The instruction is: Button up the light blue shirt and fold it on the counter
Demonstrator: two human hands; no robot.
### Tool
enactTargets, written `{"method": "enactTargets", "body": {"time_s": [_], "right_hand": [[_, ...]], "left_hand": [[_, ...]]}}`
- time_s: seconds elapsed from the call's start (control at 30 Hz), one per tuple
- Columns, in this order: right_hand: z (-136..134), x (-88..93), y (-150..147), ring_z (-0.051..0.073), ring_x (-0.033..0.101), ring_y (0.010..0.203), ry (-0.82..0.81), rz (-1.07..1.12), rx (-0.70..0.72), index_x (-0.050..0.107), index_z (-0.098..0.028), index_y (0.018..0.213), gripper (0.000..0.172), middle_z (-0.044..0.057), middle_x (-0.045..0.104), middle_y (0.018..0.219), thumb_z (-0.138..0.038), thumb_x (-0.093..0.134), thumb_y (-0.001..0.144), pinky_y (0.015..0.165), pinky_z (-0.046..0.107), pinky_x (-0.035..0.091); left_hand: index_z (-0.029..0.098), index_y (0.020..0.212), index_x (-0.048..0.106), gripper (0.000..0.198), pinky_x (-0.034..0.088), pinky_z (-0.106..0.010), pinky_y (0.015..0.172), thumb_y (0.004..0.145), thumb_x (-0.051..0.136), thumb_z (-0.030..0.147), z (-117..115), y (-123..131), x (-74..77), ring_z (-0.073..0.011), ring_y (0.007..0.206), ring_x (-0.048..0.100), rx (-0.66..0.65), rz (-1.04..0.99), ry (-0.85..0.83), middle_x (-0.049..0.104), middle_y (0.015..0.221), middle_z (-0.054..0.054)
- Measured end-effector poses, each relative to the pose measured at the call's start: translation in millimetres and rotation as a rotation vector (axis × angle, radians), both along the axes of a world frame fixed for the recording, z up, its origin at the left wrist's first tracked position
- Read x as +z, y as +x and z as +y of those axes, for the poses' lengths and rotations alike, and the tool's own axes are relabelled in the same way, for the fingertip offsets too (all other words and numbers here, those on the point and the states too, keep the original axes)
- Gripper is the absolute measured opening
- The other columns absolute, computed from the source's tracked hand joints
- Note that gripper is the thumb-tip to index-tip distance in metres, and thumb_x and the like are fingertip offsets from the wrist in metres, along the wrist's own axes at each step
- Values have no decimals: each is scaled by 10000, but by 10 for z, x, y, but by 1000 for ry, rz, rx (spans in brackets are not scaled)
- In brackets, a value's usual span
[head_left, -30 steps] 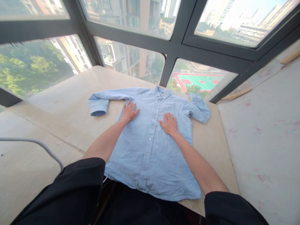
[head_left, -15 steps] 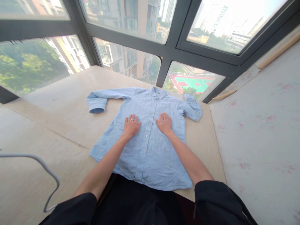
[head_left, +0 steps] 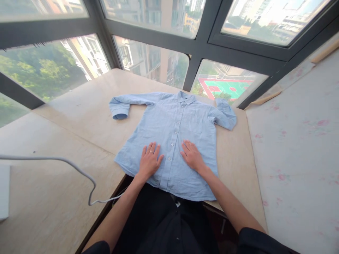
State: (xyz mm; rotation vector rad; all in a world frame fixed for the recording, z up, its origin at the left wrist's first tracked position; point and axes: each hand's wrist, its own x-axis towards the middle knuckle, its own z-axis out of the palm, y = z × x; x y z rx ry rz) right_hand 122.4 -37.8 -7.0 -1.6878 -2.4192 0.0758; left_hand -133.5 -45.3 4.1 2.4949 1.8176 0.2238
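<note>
A light blue button-up shirt [head_left: 161, 123] lies front side up, its collar [head_left: 186, 98] toward the window and its hem at the near edge. Flat on the lower part of the shirt, left of the button row, rests my left hand [head_left: 149, 160], fingers stretched and a ring on one finger. My right hand [head_left: 193, 156] lies flat on the fabric to the right of the buttons, also with nothing in it. The left-side sleeve [head_left: 120, 106] bends back with its cuff opening toward me. On the right, the other sleeve [head_left: 225, 114] is folded and bunched.
The shirt lies on a beige stone-like sill [head_left: 87, 127]. Dark window frames [head_left: 159, 37] border it at the back. A floral-papered wall [head_left: 296, 151] stands at right. A grey cable [head_left: 76, 169] crosses the left side, near a white object [head_left: 4, 190] at the edge.
Both hands have slid down the shirt toward the hem, staying flat. The view has shifted, bringing the white object in at the left.
</note>
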Motion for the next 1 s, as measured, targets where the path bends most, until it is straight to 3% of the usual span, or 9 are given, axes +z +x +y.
{"method": "enactTargets", "body": {"time_s": [0.23, 0.7, 0.87, 1.0], "right_hand": [[-568, 15, 89, 287, 274, 1464, -5, -34, -64, 433, -103, 1459, 541, 159, 361, 1554, -397, 324, 1019, 1192, 488, 219], [-829, -1, -113, 315, 286, 1457, 19, -31, -152, 415, -113, 1474, 550, 165, 341, 1562, -388, 404, 999, 1179, 511, 238], [-812, 30, -125, 291, 256, 1473, -12, 49, -163, 397, -143, 1487, 556, 139, 316, 1577, -400, 424, 995, 1196, 512, 222], [-780, 124, -128, 286, 271, 1466, -70, 181, -189, 443, -168, 1461, 556, 131, 347, 1566, -409, 503, 964, 1200, 519, 219]], "left_hand": [[191, 1509, 352, 615, 122, -563, 1198, 990, 268, 512, -161, -275, -10, -282, 1484, 227, 130, 37, 10, 285, 1590, -126], [175, 1496, 388, 610, 80, -605, 1173, 962, 398, 470, -288, -330, -31, -360, 1479, 197, 195, 15, 40, 300, 1585, -137], [129, 1420, 491, 585, 240, -646, 1104, 938, 436, 456, -162, -260, 105, -403, 1435, 286, 261, 49, -93, 392, 1528, -188], [72, 1309, 575, 564, 400, -545, 1044, 939, 396, 458, 31, -59, 92, -385, 1370, 406, 196, -62, -92, 503, 1422, -232]]}}
